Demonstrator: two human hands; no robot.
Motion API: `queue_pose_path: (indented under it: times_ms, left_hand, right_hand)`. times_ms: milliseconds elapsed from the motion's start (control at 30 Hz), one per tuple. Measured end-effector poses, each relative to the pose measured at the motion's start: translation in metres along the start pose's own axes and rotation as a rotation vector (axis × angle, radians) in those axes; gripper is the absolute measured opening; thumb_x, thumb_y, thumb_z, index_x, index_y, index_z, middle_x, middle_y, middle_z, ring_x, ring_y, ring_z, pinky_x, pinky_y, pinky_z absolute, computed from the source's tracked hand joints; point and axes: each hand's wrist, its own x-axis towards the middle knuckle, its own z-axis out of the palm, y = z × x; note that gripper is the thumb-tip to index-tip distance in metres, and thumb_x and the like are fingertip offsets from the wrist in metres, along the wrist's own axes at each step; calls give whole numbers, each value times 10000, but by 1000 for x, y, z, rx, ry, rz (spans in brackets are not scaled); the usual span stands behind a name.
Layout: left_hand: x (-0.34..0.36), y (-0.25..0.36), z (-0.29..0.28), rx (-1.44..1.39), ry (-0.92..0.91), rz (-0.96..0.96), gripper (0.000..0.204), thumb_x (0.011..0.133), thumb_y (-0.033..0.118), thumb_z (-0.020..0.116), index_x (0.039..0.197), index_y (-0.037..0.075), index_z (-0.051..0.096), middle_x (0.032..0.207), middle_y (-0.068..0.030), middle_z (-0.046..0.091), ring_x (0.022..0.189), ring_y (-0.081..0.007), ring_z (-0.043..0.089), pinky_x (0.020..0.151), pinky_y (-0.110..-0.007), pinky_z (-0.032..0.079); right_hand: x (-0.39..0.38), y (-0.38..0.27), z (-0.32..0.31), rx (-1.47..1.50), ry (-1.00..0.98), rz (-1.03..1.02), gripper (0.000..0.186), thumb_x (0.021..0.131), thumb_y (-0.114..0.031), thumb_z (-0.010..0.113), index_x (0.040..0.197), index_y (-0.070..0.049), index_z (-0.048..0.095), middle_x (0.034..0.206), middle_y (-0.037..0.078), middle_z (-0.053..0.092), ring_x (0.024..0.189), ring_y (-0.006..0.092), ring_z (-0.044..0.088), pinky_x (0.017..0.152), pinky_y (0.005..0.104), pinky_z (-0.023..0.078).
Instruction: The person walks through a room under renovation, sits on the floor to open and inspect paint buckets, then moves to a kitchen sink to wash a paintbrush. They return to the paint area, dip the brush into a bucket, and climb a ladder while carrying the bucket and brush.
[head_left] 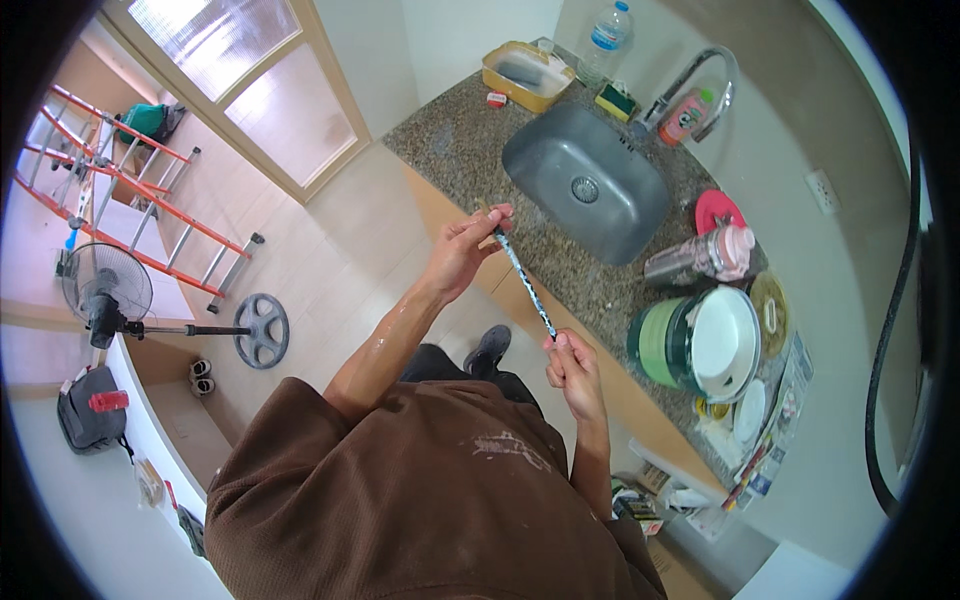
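Note:
A thin dark stick [525,278], blotched with white and pale blue paint, spans the gap between my two hands in front of my body. My left hand [465,252] pinches its far end, and my right hand [576,376] closes round its near end. What kind of tool it is I cannot make out. Wet streaks show on my left forearm. Just beyond the stick is the granite counter [478,140] with a steel sink [600,222] set in it.
Paint buckets [660,340], a pink-topped tumbler [705,255] and newspaper [775,450] crowd the counter's right. A yellow tub [545,98], sponge [617,101], water bottle [606,45] and faucet [725,75] stand around the sink. At left are a standing fan [108,290] and an orange ladder [190,225].

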Motion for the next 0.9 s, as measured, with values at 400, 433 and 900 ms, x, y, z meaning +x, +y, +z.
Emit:
queue_pose_path:
  times_ms: [400,433,900]
  left_hand:
    - [116,9,37,-108,82,-126,293,918,288,586,1128,89,630,1071,41,602,1000,-84,496,842,-306,353]
    - [126,12,41,-108,77,-150,299,919,285,582,1140,86,623,1078,40,600,1000,-83,495,844,-306,350]
    - [289,134,125,13,-354,151,299,903,249,594,1138,65,576,1195,-44,557,1033,-194,526,866,-342,392]
  right_hand:
    - [67,-58,-36,-382,203,-167,266,1008,-240,445,920,-28,579,588,-78,351,519,12,299,458,219,237]
    - [69,-61,-36,-411,235,-187,266,1007,-237,448,919,-26,584,589,-74,362,522,15,300,460,225,240]
    - [25,-74,-49,-316,800,-256,194,982,-161,496,919,-7,595,665,-42,477,548,33,353,485,219,281]
